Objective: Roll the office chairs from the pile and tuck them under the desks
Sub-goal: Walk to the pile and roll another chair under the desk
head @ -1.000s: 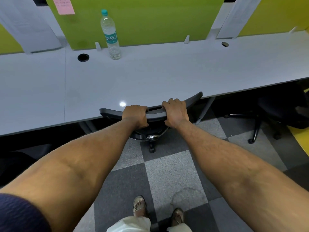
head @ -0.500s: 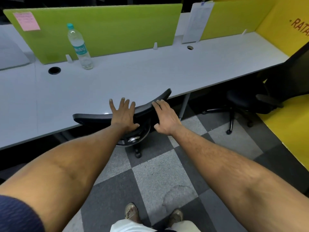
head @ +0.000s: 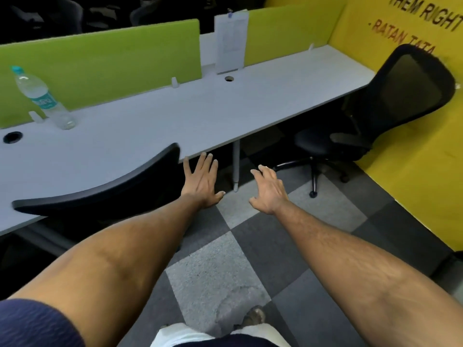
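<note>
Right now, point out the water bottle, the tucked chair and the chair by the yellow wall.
water bottle (head: 45, 100): head view, on its label.
tucked chair (head: 100, 194): head view, on the backrest's top edge.
chair by the yellow wall (head: 411, 83): head view, on its mesh back.

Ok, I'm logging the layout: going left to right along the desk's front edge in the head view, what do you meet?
Tucked chair → left hand → right hand → second chair.

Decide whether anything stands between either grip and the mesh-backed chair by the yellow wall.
Nothing visible blocks the right grip: only bare carpet lies between it and the mesh-backed chair. The white desk leg stands between the left grip and that chair. Both grips are open and empty.
</note>
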Demonstrator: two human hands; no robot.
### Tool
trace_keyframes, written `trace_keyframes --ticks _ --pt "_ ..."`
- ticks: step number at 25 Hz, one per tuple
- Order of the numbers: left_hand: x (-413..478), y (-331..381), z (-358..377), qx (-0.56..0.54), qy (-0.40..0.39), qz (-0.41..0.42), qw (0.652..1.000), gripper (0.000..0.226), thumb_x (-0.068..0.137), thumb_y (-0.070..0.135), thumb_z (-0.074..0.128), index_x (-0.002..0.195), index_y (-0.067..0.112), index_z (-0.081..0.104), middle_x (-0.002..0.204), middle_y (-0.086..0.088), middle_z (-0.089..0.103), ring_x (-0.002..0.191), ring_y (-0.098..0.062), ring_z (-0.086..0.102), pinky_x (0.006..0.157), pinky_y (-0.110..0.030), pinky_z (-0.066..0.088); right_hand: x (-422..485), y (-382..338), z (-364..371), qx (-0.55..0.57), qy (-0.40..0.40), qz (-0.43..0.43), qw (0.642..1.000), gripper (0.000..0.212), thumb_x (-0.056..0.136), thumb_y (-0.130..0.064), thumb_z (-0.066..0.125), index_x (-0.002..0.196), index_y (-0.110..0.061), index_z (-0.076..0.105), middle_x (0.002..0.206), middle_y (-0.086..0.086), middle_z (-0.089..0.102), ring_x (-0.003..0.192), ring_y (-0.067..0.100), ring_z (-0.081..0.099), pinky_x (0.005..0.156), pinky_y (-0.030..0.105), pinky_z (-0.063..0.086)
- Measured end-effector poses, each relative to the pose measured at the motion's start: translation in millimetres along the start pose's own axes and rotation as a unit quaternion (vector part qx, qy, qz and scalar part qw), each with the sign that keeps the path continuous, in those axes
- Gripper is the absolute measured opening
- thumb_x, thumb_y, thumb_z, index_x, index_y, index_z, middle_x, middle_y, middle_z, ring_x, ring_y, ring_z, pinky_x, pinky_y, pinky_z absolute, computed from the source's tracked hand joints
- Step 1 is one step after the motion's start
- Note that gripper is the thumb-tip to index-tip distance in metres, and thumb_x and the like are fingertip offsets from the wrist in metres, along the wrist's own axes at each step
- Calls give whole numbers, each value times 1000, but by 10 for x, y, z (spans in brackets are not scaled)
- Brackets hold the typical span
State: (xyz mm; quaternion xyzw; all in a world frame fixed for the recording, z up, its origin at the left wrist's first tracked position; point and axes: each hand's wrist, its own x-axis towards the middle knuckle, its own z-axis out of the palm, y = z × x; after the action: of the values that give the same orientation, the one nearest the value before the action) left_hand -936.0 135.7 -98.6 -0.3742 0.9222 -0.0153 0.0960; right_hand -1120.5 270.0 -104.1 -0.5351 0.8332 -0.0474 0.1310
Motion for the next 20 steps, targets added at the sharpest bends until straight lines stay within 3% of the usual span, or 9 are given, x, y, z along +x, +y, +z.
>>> trace_keyframes --ticks 9,15,20 --pt "889 2344 -450 -22 14 124 992 104 96 73 46 168 13 2 176 -10 -8 161 -28 -18 122 -69 -14 -325 2270 -486 13 24 112 993 93 84 -37 78 161 -22 27 172 6 11 158 26 10 121 50 30" --pt "1802 3397 -697 -22 28 178 983 104 95 73 49 168 14 4 176 -11 -7 161 -28 -17 122 -67 -17 -182 3474 -827 30 59 159 985 91 83 -34 78 160 -20 30 171 7 14 157 28 12 120 52 33" --pt "2821 4232 -820 -30 35 202 978 103 94 69 53 168 13 7 176 -12 -5 161 -28 -14 123 -70 -11 362 4563 -1128 27 68 171 983 87 83 -34 79 157 -20 36 169 7 21 156 28 17 118 54 34"
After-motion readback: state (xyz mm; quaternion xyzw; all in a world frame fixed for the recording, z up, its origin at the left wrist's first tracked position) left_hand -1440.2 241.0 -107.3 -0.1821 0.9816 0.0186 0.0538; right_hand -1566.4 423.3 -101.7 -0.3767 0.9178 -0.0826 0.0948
